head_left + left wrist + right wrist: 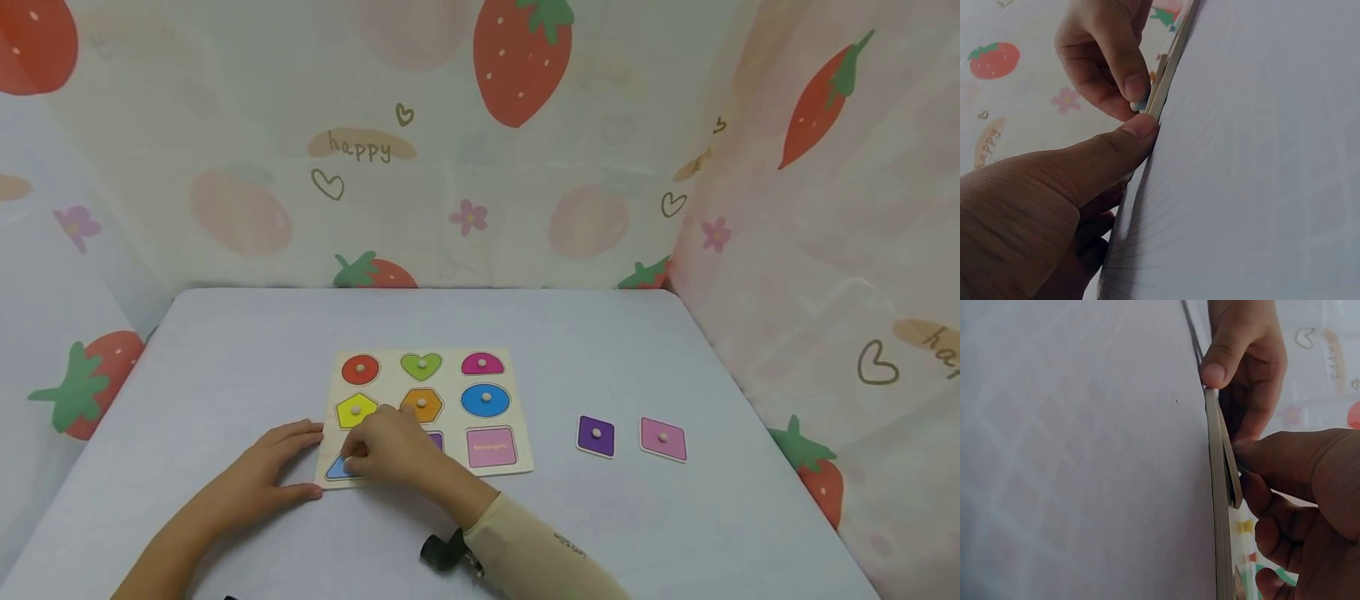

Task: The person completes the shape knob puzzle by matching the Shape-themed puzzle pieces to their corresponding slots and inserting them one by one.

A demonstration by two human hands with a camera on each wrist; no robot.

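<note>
A wooden shape puzzle board (452,368) lies on the white table. My right hand (393,446) is over its near left corner, thumb and fingertips pinching the knob of a blue triangle piece (337,469). In the right wrist view the triangle piece (1234,481) sits slightly tilted, one end raised off the board. My left hand (258,479) rests at the board's left edge, its fingers extended and the thumb (1139,127) touching the edge near the corner. The right hand hides most of the triangle and part of the purple slot (437,439) beside it.
Right of the board lie a purple square piece (596,437) and a pink parallelogram-like piece (663,439), each with a knob. Several other knobbed shapes sit in the board. A pink slot (492,450) shows printed lettering. A black object (441,552) is by the right sleeve.
</note>
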